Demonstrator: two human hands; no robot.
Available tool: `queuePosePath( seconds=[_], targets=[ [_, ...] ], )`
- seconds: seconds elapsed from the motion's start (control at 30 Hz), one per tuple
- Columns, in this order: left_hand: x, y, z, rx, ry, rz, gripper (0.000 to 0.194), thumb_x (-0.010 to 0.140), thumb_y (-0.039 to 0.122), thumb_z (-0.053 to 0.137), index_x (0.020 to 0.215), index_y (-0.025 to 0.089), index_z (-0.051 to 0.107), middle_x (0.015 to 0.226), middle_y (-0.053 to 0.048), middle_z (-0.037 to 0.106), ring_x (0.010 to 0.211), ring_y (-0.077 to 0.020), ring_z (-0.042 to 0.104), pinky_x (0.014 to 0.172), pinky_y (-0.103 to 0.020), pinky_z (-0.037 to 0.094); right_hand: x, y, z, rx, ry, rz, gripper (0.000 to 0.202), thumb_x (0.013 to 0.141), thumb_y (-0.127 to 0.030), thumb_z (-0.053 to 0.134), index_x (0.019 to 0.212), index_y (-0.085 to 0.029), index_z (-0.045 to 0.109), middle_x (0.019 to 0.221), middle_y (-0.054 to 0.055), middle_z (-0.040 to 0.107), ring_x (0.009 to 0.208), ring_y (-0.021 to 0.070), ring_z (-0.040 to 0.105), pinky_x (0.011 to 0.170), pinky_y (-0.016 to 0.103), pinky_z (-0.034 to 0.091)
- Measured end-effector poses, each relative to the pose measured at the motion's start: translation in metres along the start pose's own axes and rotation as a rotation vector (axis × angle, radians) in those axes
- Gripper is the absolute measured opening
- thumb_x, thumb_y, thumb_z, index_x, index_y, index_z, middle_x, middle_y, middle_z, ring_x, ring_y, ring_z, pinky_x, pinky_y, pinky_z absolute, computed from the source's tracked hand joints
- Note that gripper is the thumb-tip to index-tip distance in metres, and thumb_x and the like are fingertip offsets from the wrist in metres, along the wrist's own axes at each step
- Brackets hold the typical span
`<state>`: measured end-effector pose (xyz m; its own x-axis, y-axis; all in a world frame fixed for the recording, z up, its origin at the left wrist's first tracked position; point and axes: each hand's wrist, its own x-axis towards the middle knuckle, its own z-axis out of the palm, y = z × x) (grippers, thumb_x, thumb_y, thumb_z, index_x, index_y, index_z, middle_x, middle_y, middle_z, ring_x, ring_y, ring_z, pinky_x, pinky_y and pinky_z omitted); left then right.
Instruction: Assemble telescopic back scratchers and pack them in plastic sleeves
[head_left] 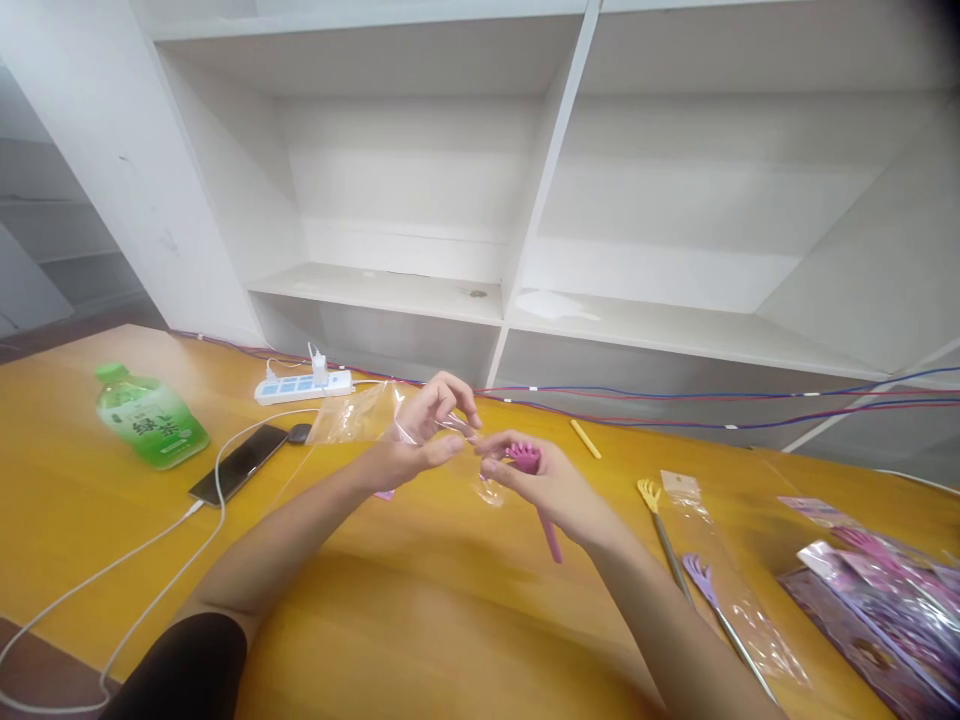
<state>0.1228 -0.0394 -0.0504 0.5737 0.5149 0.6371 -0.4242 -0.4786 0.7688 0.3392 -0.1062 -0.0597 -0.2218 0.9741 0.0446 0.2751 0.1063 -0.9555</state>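
Observation:
My left hand [427, 430] is closed on a clear plastic bag [352, 415], which trails off to its left above the table. My right hand [551, 490] holds a pink back scratcher [552, 540], its claw end by the thumb and its handle pointing down. The fingertips of that hand also pinch the bag's near end, close to my left fingers. Under my left wrist a small pink-purple bit [384, 495] shows; the rest of it is hidden. To the right lie a yellow back scratcher [663, 535] and a purple back scratcher [724, 615], both with metal rods.
Another clear bag [712, 560] and a pile of packaged back scratchers [892, 610] lie at right. A yellow stick [586, 439] rests near the back. At left are a green bottle [150, 420], a phone [240, 465] with a cable, and a power strip [300, 385]. White shelves [405, 170] stand behind.

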Motion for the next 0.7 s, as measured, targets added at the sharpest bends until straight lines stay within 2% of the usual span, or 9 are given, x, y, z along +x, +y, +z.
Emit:
queuePosePath(
  seconds=[0.07,0.13,0.2,0.27,0.37,0.5,0.57,0.63,0.7],
  targets=[
    [0.000,0.000,-0.004,0.015,0.054,0.025,0.028,0.095,0.035,0.070,0.093,0.022,0.045,0.114,-0.005,0.050,0.105,-0.0190,0.061,0.090,-0.035,0.057,0.000,0.004,-0.004,0.028,-0.008,-0.001,0.049,0.089,-0.065,0.073,0.102,-0.018,0.071,0.090,0.007,0.066,0.075,0.0156,0.058,0.048,0.018,0.039],
    [0.000,-0.001,-0.004,0.070,0.114,0.013,0.030,0.093,0.038,0.073,0.106,0.023,0.051,0.119,-0.007,0.054,0.106,-0.0197,0.062,0.088,-0.033,0.058,-0.001,0.007,-0.006,0.046,0.043,0.019,0.051,0.088,-0.067,0.072,0.101,-0.018,0.071,0.089,0.006,0.064,0.069,0.0141,0.054,0.039,0.016,0.031],
    [-0.002,-0.004,0.001,0.158,0.147,-0.081,0.048,0.089,0.038,0.078,0.126,0.025,0.051,0.129,-0.010,0.055,0.107,-0.0201,0.063,0.085,-0.031,0.058,-0.001,0.007,-0.005,0.056,0.089,0.041,0.055,0.086,-0.071,0.072,0.103,-0.019,0.071,0.088,0.006,0.063,0.065,0.0139,0.051,0.033,0.017,0.026],
    [-0.004,-0.010,0.011,0.208,0.140,-0.244,0.061,0.087,0.037,0.080,0.137,0.027,0.047,0.130,-0.010,0.057,0.100,-0.0175,0.065,0.079,-0.029,0.058,-0.002,0.005,-0.001,0.056,0.129,0.021,0.057,0.085,-0.073,0.072,0.101,-0.018,0.071,0.083,0.006,0.062,0.063,0.0144,0.051,0.032,0.017,0.027],
    [-0.007,-0.021,0.028,0.130,0.114,-0.433,0.048,0.090,0.043,0.077,0.126,0.023,0.053,0.104,-0.004,0.064,0.077,-0.0132,0.064,0.066,-0.027,0.057,-0.003,0.002,0.005,0.050,0.186,-0.063,0.056,0.085,-0.071,0.073,0.092,-0.016,0.070,0.075,0.005,0.060,0.065,0.0154,0.054,0.039,0.019,0.035],
    [-0.007,-0.032,0.038,0.042,0.123,-0.437,0.042,0.085,0.047,0.082,0.108,0.019,0.060,0.093,-0.004,0.066,0.083,-0.0174,0.067,0.064,-0.028,0.058,-0.002,0.004,0.004,-0.024,0.207,-0.134,0.054,0.091,-0.071,0.069,0.087,-0.016,0.068,0.076,0.006,0.062,0.068,0.0159,0.055,0.055,0.023,0.044],
    [-0.007,-0.034,0.036,0.052,0.179,-0.437,0.041,0.084,0.048,0.083,0.104,0.018,0.063,0.092,-0.003,0.066,0.080,-0.0166,0.067,0.065,-0.028,0.058,-0.002,0.008,-0.001,-0.103,0.234,-0.153,0.053,0.094,-0.071,0.064,0.096,-0.018,0.067,0.081,0.005,0.063,0.070,0.0154,0.054,0.059,0.025,0.043],
    [-0.007,-0.037,0.031,0.079,0.245,-0.456,0.040,0.084,0.049,0.082,0.102,0.018,0.064,0.086,-0.001,0.065,0.073,-0.0143,0.066,0.066,-0.028,0.056,-0.004,0.012,-0.007,-0.199,0.243,-0.191,0.057,0.096,-0.073,0.059,0.116,-0.020,0.063,0.087,0.004,0.062,0.071,0.0151,0.052,0.062,0.026,0.042],
    [-0.007,-0.038,0.027,0.082,0.286,-0.463,0.038,0.087,0.049,0.080,0.102,0.019,0.064,0.079,0.002,0.064,0.066,-0.0124,0.064,0.066,-0.027,0.055,-0.009,0.013,-0.012,-0.304,0.197,-0.236,0.067,0.098,-0.075,0.054,0.138,-0.021,0.051,0.097,0.005,0.061,0.076,0.0171,0.054,0.066,0.028,0.043]
  ],
)
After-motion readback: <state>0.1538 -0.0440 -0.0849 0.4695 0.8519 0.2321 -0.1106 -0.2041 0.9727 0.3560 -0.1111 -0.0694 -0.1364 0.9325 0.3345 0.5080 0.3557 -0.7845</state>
